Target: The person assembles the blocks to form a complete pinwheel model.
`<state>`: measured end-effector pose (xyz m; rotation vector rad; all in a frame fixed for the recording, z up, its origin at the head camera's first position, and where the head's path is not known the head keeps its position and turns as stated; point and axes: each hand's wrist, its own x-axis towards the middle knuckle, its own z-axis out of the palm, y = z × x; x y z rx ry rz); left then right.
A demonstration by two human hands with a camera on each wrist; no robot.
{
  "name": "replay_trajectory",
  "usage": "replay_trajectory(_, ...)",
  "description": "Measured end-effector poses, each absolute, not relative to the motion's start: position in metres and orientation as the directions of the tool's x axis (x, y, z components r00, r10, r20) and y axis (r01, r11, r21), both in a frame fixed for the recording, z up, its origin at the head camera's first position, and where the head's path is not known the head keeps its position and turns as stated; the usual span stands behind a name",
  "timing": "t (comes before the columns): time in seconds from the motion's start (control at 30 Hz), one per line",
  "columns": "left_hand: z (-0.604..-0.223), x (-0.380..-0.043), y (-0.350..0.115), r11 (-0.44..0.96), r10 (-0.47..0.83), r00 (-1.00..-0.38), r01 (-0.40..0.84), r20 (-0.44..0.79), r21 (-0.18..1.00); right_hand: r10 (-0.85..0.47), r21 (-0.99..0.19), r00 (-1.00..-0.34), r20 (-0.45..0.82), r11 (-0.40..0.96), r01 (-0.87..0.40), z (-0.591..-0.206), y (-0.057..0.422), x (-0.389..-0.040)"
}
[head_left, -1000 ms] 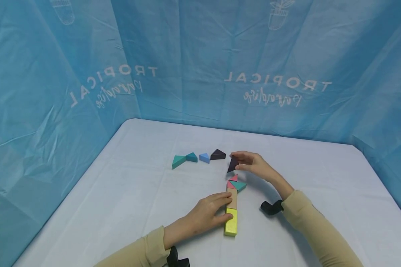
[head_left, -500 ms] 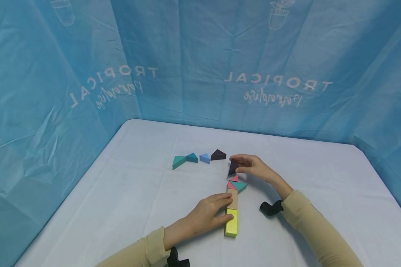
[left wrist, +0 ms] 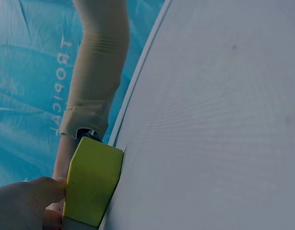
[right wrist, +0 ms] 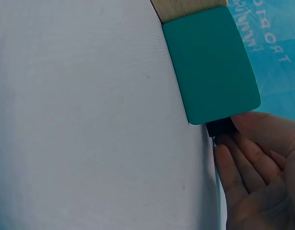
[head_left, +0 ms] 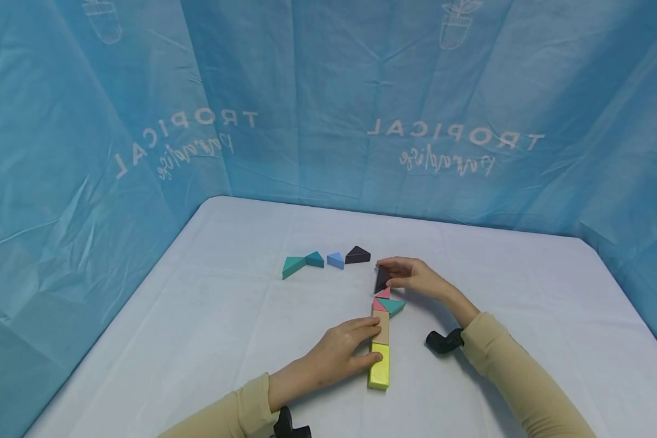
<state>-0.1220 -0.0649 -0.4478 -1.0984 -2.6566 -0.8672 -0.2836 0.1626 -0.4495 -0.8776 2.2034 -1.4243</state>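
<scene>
Head view: grips a dark triangle [head_left: 382, 280] between thumb and fingertips of the right hand [head_left: 416, 277], lower than a second ago and closer to the upper pink triangle [head_left: 384, 293], now with its near point right at that piece; cannot tell whether touching. Keeps the left hand [head_left: 336, 350] in the same place, fingers loosely extended, resting fingertips on the beige block [head_left: 383, 333] and thumb on the yellow block [head_left: 379, 376]. Leaves unmoved the lower pink triangle [head_left: 379, 305], the turquoise triangle [head_left: 393, 306] beside it and, farther off on the white table [head_left: 224, 316], a row of green triangle [head_left: 293, 265], teal triangle [head_left: 314, 260], blue triangle [head_left: 336, 260] and black triangle [head_left: 358, 255]. Left wrist view: touches the side of the yellow block, with a tan sleeve [left wrist: 97, 72] beyond. Right wrist view: pinches the dark triangle, mostly hidden behind the turquoise triangle, with thumb and fingers on opposite sides.
</scene>
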Motion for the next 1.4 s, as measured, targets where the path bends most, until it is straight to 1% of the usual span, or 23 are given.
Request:
replay_trajectory(0.13,-0.448,-0.122,-0.065,0.567,0.603,-0.723,0.686,0.337,0.457,-0.699,-0.913,-0.714,0.036,0.267,-0.307,-0.452,0.166,-0.285)
replay_trajectory(0.2,-0.449,-0.122,-0.065,0.564,0.602,-0.722,0.686,0.34,0.459,-0.699,-0.922,-0.713,0.044,0.246,-0.299,-0.451,0.168,-0.286)
replay_trajectory(0.33,-0.45,-0.122,-0.064,0.56,0.602,-0.724,0.683,0.336,0.469,-0.67,-0.93,-0.741,0.054,0.236,-0.282,-0.45,0.172,-0.288)
replay_trajectory(0.47,-0.45,-0.122,-0.064,0.565,0.602,-0.729,0.677,0.326,0.472,-0.643,-0.916,-0.764,0.052,0.274,-0.293,-0.449,0.17,-0.289)
replay_trajectory(0.67,-0.449,-0.123,-0.064,0.576,0.602,-0.736,0.67,0.311,0.469,-0.628,-0.914,-0.778,0.022,0.303,-0.27,-0.447,0.165,-0.287)
replay_trajectory(0.9,-0.449,-0.122,-0.064,0.579,0.601,-0.739,0.665,0.304,0.472,-0.652,-0.916,-0.758,0.0,0.305,-0.262,-0.424,0.158,-0.267)
replay_trajectory(1.0,-0.449,-0.122,-0.064,0.579,0.599,-0.737,0.668,0.312,0.467,-0.656,-0.918,-0.755,-0.004,0.303,-0.258,-0.42,0.157,-0.264)
replay_trajectory(1.4,-0.448,-0.122,-0.064,0.572,0.603,-0.729,0.679,0.326,0.46,-0.671,-0.924,-0.741,-0.012,0.29,-0.248,-0.424,0.156,-0.266)
